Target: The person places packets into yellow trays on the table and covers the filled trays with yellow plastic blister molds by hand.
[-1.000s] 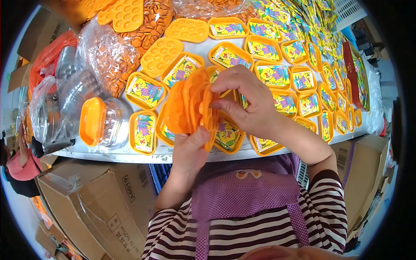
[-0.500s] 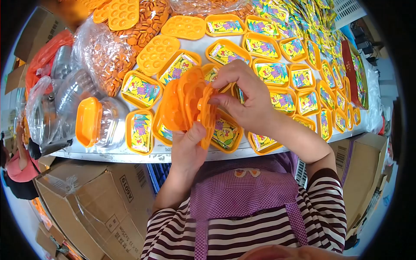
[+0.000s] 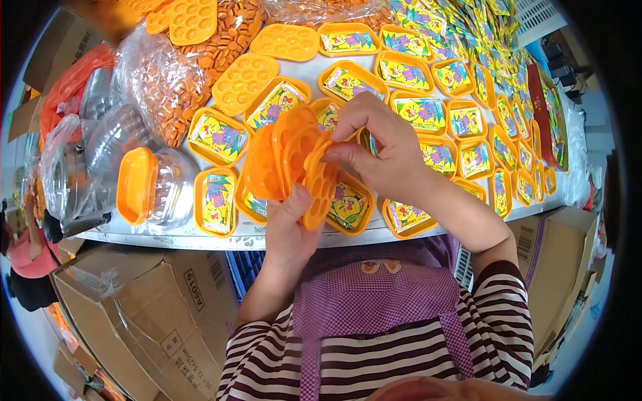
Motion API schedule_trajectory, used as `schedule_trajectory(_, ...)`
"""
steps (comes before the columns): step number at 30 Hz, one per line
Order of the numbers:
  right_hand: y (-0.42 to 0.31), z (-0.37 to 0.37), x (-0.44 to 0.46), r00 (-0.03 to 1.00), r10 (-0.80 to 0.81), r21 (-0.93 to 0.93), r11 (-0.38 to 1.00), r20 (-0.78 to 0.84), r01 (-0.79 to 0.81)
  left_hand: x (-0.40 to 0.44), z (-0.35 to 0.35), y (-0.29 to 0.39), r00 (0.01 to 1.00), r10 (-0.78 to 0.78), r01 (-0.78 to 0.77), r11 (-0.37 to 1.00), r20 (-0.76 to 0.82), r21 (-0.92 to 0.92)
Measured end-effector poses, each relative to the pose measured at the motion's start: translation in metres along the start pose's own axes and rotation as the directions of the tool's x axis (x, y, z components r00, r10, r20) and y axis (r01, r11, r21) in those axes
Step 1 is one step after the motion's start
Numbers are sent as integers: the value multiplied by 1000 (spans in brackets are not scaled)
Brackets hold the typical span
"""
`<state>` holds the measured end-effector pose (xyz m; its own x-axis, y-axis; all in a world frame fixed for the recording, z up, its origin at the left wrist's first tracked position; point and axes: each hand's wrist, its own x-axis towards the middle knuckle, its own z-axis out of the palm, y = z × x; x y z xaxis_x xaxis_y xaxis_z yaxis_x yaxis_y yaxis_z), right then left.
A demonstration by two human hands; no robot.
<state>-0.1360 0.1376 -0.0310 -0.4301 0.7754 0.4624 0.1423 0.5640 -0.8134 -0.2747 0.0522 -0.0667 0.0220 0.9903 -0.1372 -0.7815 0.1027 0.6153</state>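
My left hand point(image 3: 292, 224) is wrapped round the lower end of a fanned stack of orange trays point(image 3: 286, 155) with round hollows. The front tray point(image 3: 321, 187) of the stack stands apart from the others, and my right hand point(image 3: 371, 140) pinches its upper edge between thumb and fingers. Behind and beside my hands, orange boxes with yellow printed packets inside cover the table, such as a box point(image 3: 215, 202) at the left and a box point(image 3: 351, 204) just below my right hand.
A clear bag of orange pieces point(image 3: 175, 90) lies at the upper left, near clear plastic containers point(image 3: 124, 144). Yellow packets point(image 3: 461, 27) are heaped at the upper right. Cardboard boxes point(image 3: 154, 314) stand below the white table's edge point(image 3: 167, 239). Another person point(image 3: 28, 250) is at the far left.
The front tray has turned so that more of its hollowed face shows. My right hand still pinches its top edge, and my left hand keeps hold of the stack.
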Motion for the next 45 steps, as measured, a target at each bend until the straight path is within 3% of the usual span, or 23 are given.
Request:
schedule_trajectory(2,-1,-3,2,999,-5,27,1000,35,4,-1,0,1,998,-57,57,998,1,-32)
schedule_trajectory(5,3,-8,2,997,-40,123,992,71,31,2,-4,4,986,-103,105,994,130,-7)
schedule_trajectory(11,16,-16,1,985,-97,319,947,145,46,2,-4,3,981,-109,108,994,159,18)
schedule_trajectory(14,16,-14,-1,993,-18,415,909,118,-33,3,0,5,982,-107,110,994,159,-8)
schedule_trajectory(17,19,-15,-2,990,-42,392,920,136,-15,3,5,8,993,-67,57,993,98,108)
schedule_trajectory(20,6,-16,-1,993,19,211,976,116,-44,-1,7,13,997,-69,62,982,33,176)
schedule_trajectory(23,5,-29,6,953,-185,-75,975,238,208,-2,9,9,996,52,-37,981,-76,189)
schedule_trajectory(24,6,-33,8,991,-47,1,999,128,47,-1,6,13,985,116,-85,971,-129,222)
schedule_trajectory(26,10,-41,11,964,261,199,949,-53,-246,3,-4,31,942,245,-173,941,-230,292)
schedule_trajectory(29,8,-50,17,894,437,127,896,-93,-425,5,-16,47,915,333,-276,928,-227,250)
schedule_trajectory(32,24,-50,17,882,464,1,885,-83,-466,2,-24,55,939,282,-261,957,-196,128)
schedule_trajectory(35,30,-48,20,808,584,220,801,-85,-556,2,-21,56,937,295,-280,954,-185,104)
schedule_trajectory(38,32,-52,26,854,517,147,851,-65,-504,1,-28,56,953,254,-242,966,-165,94)
schedule_trajectory(41,29,-56,41,897,442,-100,892,-19,-442,1,-24,56,946,274,-259,960,-175,105)
schedule_trajectory(43,18,-57,60,973,125,-324,944,195,-56,0,-26,58,949,268,-254,962,-166,100)
schedule_trajectory(44,11,-55,70,946,-23,-393,906,323,156,-1,-26,59,951,265,-252,963,-160,97)
schedule_trajectory(45,6,-50,77,890,-72,-444,847,451,293,-1,-25,60,942,285,-270,957,-176,102)
